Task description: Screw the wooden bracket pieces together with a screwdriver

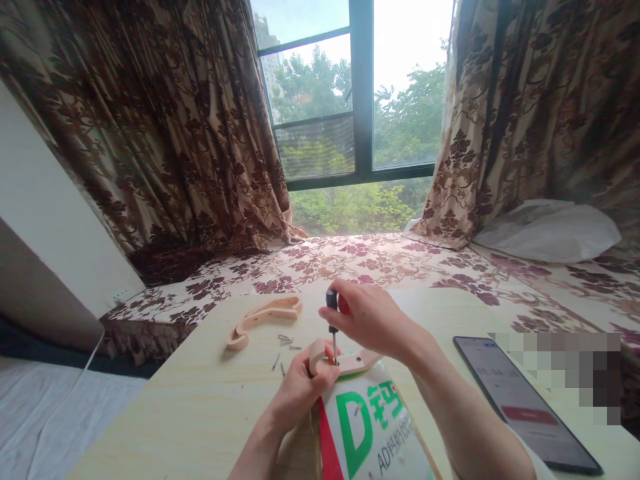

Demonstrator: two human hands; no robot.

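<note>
My right hand (363,317) is closed around the dark handle of a screwdriver (331,310), held upright. Its shaft points down into a hole in a curved wooden piece (353,363), which has a second dark hole farther right. My left hand (305,381) grips the rounded left end of that piece, with its fingers wrapped round it. The wooden piece lies at the top end of a white board or package (360,427) with green and red print. Whether a screw sits under the tip is too small to tell.
Another curved wooden piece (265,319) lies at the table's far left. Several small screws (285,340) are scattered near my left hand. A phone (520,400) lies on the right of the pale table (175,413). Beyond is a flower-patterned window seat (360,260) with a white bag (550,230).
</note>
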